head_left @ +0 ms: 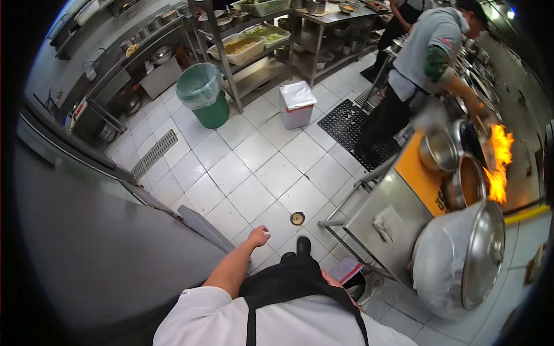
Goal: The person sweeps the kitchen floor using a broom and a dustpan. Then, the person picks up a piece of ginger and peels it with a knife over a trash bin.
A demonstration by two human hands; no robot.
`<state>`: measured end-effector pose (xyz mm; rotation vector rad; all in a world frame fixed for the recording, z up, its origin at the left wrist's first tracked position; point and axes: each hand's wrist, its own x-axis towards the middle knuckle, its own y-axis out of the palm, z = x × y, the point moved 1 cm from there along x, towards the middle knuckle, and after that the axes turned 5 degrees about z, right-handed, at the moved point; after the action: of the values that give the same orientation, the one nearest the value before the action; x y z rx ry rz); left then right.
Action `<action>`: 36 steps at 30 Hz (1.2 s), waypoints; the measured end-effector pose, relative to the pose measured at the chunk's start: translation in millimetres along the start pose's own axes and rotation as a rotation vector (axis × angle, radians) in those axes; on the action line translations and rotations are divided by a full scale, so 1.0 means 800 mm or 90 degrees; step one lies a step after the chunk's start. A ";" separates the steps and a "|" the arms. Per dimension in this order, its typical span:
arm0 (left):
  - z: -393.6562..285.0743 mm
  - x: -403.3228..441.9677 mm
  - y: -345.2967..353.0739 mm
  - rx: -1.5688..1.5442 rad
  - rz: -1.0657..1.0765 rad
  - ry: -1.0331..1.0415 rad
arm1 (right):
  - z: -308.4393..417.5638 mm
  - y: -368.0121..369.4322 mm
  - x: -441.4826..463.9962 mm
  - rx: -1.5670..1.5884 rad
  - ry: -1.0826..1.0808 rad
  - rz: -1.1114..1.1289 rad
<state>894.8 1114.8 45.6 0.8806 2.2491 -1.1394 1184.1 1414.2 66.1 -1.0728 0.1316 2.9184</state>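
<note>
Handling appears not yet begun: the left hand (259, 236), fingers loosely bent and visibly empty, hangs near the grey panel (109, 242) at left, while the right hand (331, 279), grip indeterminable, is beside the apron (285, 281).

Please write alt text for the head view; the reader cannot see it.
A person in a black apron is on a kitchen's white tiled floor, left hand seemingly empty, right hand mostly hidden. Ahead at right, a co-worker works beside flames; a large lidded pot stands nearer.
</note>
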 end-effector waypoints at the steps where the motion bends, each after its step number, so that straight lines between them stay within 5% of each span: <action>1: -0.014 0.005 -0.014 -0.044 -0.010 -0.003 | 0.011 0.005 0.018 0.038 0.046 -0.034; 7: 0.015 0.041 -0.085 -0.111 0.000 -0.019 | 0.057 0.001 0.126 -0.049 0.197 -0.070; 12: 0.099 0.025 -0.170 -0.088 -0.010 -0.202 | 0.103 -0.004 0.219 -0.225 0.275 -0.003; 18: 0.154 0.002 -0.287 -0.370 -0.271 -0.358 | 0.256 0.030 0.414 -0.131 0.229 -0.050; 21: 0.257 0.041 -0.244 -0.519 -0.373 -0.434 | 0.371 0.056 0.536 -0.007 0.162 -0.117; 24: 0.180 0.025 -0.302 -0.451 -0.212 -0.456 | 0.470 0.087 0.638 -0.091 0.118 -0.102; 31: 0.398 0.169 -0.363 -0.498 -0.238 -0.323 | 0.594 0.254 0.708 -0.211 0.064 -0.096; 36: 0.438 0.168 -0.635 -0.358 -0.201 -0.351 | 0.557 0.344 0.701 -0.439 0.123 0.026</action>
<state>478.4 640.2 35.5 -0.0189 2.0864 -0.6816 454.1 1179.2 59.9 -1.4217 -0.9193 2.9404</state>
